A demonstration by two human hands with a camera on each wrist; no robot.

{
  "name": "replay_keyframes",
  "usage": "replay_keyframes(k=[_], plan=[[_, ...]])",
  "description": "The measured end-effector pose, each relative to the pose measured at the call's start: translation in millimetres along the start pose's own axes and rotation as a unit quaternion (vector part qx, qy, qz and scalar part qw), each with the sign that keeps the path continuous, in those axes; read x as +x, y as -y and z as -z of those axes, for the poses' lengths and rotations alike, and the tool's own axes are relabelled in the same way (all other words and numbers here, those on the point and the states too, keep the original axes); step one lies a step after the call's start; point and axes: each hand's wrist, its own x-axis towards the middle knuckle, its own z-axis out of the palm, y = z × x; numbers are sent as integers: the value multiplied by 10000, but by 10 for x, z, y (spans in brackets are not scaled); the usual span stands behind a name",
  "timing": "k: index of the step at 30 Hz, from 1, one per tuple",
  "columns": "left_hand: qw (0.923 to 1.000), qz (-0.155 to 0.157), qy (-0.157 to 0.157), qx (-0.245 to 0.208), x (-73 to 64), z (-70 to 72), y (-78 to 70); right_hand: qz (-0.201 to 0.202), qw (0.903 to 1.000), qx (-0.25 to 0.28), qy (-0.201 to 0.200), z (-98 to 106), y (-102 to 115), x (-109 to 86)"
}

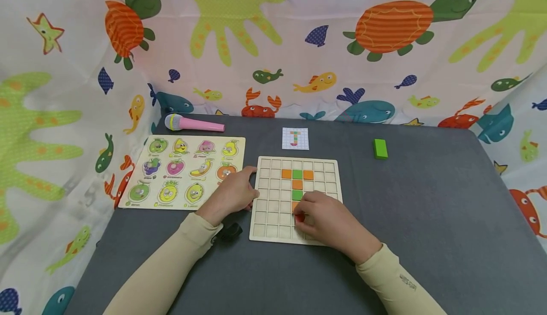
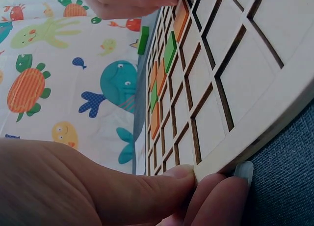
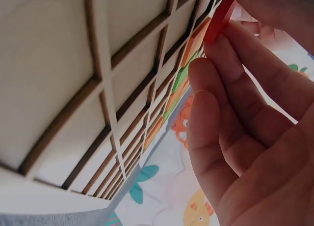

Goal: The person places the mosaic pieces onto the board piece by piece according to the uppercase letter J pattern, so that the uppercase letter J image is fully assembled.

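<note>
A wooden grid board [image 1: 267, 205] lies on the grey table, and my left hand [image 1: 231, 192] pinches its left edge, thumb against the rim and fingers curled at its side. Between the thumb and fingers of my right hand [image 1: 329, 222] is a thin red tile [image 3: 219, 17], held close over the board just below the lowest orange tile [image 1: 295, 207]. A row of orange, green [image 1: 297, 175] and orange tiles sits near the board's top. Orange, green and orange tiles run down from its middle. My right hand hides the board's lower right part.
Behind the board lies a small card [image 1: 295, 138] with a coloured J on a grid. Left of it is a fruit puzzle board [image 1: 179, 172], with a pink toy microphone [image 1: 198, 124] behind. A bright green block [image 1: 380, 148] stands at the right. A printed cloth [image 1: 239, 77] borders the table.
</note>
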Motion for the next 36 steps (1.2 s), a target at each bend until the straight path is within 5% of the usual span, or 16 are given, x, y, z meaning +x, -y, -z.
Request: replay_keyframes(k=[36], plan=[[9998, 130, -30, 139, 5, -1, -30, -228, 9995, -135, 174, -14, -70, 32]])
